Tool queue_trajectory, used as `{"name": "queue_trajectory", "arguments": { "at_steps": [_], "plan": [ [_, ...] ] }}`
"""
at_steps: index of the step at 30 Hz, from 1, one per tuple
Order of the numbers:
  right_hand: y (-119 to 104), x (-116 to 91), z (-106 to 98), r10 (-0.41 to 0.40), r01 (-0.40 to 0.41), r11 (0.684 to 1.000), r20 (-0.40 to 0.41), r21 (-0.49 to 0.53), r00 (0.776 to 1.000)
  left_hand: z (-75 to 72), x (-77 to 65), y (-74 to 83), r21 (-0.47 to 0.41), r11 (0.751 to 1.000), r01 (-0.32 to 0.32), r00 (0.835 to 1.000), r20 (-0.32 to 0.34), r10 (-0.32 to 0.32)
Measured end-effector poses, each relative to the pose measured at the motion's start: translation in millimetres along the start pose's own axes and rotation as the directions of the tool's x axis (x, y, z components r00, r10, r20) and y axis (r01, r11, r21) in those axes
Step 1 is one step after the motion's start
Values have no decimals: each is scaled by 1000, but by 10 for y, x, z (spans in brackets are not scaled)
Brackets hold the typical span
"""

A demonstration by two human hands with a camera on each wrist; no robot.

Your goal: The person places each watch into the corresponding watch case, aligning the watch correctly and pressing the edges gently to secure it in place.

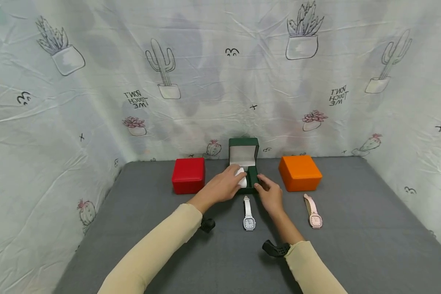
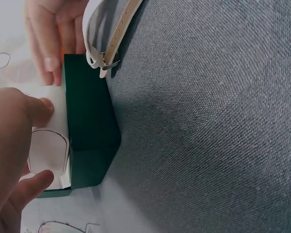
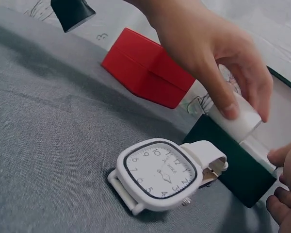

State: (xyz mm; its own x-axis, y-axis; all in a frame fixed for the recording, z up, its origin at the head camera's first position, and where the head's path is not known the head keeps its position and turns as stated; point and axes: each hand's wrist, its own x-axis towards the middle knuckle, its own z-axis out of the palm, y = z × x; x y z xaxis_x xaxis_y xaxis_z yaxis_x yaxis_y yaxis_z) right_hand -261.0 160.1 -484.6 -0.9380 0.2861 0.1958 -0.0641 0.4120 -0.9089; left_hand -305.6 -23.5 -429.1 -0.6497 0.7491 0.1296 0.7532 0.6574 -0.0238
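Observation:
A green watch box [image 1: 251, 190] stands at the back middle with its lid up and a pale lining inside. My left hand [image 1: 224, 183] pinches a white watch cushion [image 3: 240, 116] between thumb and fingers, at the left part of the box's inside. Whether the cushion is fully seated I cannot tell. My right hand [image 1: 271, 195] holds the box's right edge, fingertips at the rim. In front of the box lies a white watch [image 1: 248, 222], its strap toward the box; the right wrist view shows its square dial close up.
To the left of the green box is a closed red box [image 1: 188, 175]. A closed orange box [image 1: 300, 173] stands to the right, with a pink watch [image 1: 315, 220] in front of it. Grey cloth [image 1: 220, 261] covers the table, and a printed curtain [image 1: 213, 81] hangs behind.

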Motion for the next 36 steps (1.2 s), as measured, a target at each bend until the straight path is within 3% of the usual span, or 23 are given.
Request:
{"name": "queue_trajectory", "arguments": {
  "at_steps": [5,11,17,23,27,36],
  "plan": [
    [-33,-65,-142,-70,71,997,34,-28,997,23,32,1,-37,999,-23,1000,8,23],
    [-60,-172,-320,-125,158,975,203,-158,971,24,40,15,-62,998,2,1000,25,-1],
    [-57,-268,-387,-143,250,939,390,-237,910,46,32,13,-85,996,16,1000,22,-14],
    [-46,-356,-439,-135,317,915,550,-251,824,61,18,5,-107,994,14,1000,-1,-15],
    [-41,-400,-441,-146,335,915,587,-226,796,61,15,3,-111,994,9,1000,-13,-11],
    [-13,-462,-371,-244,373,921,582,-110,775,79,-7,-2,-130,992,-3,999,-36,-2]
  ]
}}
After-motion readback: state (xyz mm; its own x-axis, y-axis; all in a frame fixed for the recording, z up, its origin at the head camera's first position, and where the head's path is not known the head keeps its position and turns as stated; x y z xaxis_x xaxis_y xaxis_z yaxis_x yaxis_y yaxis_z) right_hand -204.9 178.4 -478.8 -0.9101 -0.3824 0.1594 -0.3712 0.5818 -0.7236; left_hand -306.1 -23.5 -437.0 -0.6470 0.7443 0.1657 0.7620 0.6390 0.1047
